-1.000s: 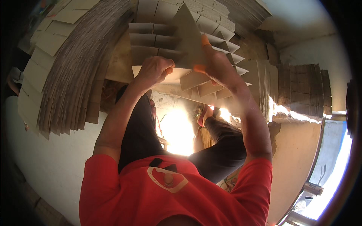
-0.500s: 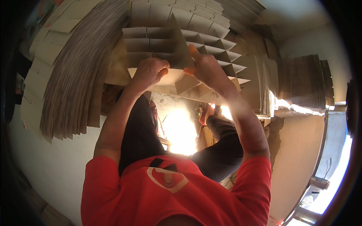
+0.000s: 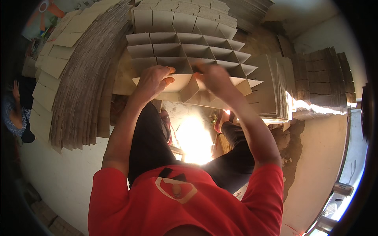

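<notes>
In front of me sits a cardboard divider grid (image 3: 167, 38), its thin strips slotted across each other into rows of cells. My left hand (image 3: 151, 82) is at the grid's near side, thumb and fingers closed over the top edge of the nearest long strip (image 3: 177, 81). To its right, my right hand (image 3: 215, 80) lies over the same strip beside a crossing piece (image 3: 190, 90). Motion smears its fingers, so their grip cannot be made out.
Tall stacks of cardboard strips stand at the left (image 3: 78, 86) and right (image 3: 321, 78). A nearer pile of sheets (image 3: 271, 84) adjoins the grid's right side. More cardboard (image 3: 189, 8) lies behind it. Another person's arm (image 3: 16, 106) shows at the far left. Bright light glares between my legs.
The tall cardboard strip that stood up across the grid's middle now sits down among the cells. My right hand has dropped toward the near edge; my left hand stays at the near strip.
</notes>
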Demonstrator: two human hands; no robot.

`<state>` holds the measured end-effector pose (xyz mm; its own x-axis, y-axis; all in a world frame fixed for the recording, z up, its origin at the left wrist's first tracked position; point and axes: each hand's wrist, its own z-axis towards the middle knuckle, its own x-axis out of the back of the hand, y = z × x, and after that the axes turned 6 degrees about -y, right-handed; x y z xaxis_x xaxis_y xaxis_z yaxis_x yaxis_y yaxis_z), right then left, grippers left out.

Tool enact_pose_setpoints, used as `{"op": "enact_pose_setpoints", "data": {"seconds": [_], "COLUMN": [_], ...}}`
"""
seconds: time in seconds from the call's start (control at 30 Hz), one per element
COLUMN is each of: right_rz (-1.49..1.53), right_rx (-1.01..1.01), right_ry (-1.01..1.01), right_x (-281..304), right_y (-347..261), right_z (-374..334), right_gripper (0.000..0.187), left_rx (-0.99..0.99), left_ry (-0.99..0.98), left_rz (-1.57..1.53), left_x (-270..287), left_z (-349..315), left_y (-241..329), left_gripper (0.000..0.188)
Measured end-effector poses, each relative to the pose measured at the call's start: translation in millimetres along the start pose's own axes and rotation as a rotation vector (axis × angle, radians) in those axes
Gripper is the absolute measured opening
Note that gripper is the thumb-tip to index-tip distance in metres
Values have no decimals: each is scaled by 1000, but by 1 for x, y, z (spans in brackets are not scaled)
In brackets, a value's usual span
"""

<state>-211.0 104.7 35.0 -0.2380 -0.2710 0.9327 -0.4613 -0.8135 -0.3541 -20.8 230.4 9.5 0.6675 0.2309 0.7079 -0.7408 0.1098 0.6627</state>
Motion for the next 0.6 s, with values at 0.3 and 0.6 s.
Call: {"op": "enact_pose_setpoints", "data": {"seconds": [0.3,0.6], "right_rz": [-647,-673], "right_rx": [-594,-681], "right_ry": [334,277], "right_x": [52,18], "right_y": [175,210], "right_z": [-163,-201], "right_gripper": [57,67], "left_rx": [-150,-66], "left_ry": [382,641], "left_rz": [328,433], "left_x": [11,-9], "left_z": [-34,-68], "left_y": [-12,-31], "left_gripper": [47,70]}}
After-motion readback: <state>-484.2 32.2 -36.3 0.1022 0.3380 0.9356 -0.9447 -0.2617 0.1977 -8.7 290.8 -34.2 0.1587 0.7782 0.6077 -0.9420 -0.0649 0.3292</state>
